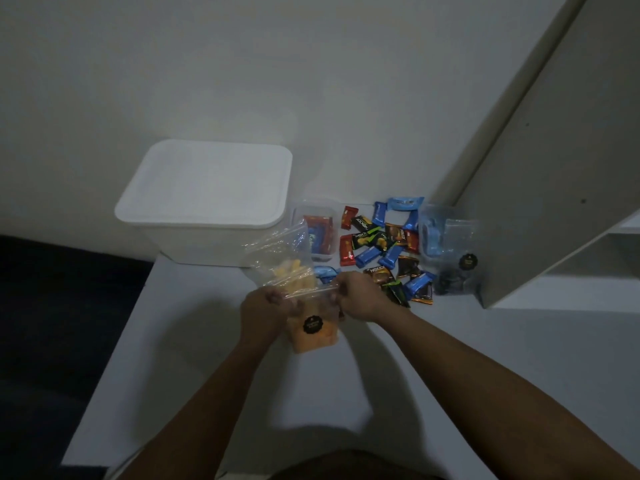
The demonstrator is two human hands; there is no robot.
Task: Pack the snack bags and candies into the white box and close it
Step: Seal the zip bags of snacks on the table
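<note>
Both hands were pinching the top edge of a clear zip bag (313, 332) of orange snacks, left hand (265, 308) on one corner, right hand (356, 294) on the other, just above the tabletop (485, 358). Behind it, another clear bag (280, 252) with yellow bits, loose candies (384, 249) scattered, a small clear tub (317, 233) with packets inside. White box (207, 202) sat farthest back, lid on.

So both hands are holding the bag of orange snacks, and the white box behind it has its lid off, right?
Not quite. Both hands, left and right, do hold the bag of orange snacks, but the head view shows the white box with its lid on, not off.
</note>
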